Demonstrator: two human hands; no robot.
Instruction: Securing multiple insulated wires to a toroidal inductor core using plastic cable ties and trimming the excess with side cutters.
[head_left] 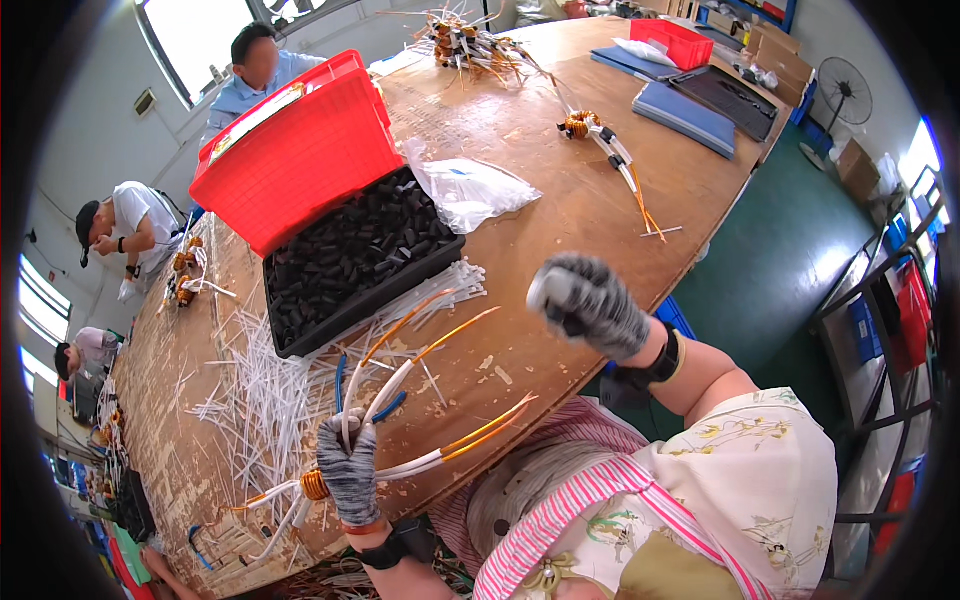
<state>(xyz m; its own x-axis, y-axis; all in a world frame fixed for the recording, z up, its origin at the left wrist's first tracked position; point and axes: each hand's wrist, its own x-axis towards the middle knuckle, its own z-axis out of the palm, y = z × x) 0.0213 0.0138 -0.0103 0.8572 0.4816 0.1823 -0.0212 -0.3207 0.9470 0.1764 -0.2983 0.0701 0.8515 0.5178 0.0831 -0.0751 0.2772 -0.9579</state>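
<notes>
The left hand [349, 470], in a speckled knit glove, is closed around a coil [316, 486] of copper wire whose white-sleeved, orange-tipped leads fan toward 2 o'clock. The right hand [586, 303], gloved alike, is a raised fist at 2 o'clock from the coil, holding nothing visible. On the worn wooden counter [560, 200], a black tray [352, 262] of small dark pieces sits at 12 o'clock

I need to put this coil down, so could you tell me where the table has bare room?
Bare wood lies between the clear plastic bag and the loose coil, toward the blue folders. It is crowded around the black tray and the white ties.
</notes>
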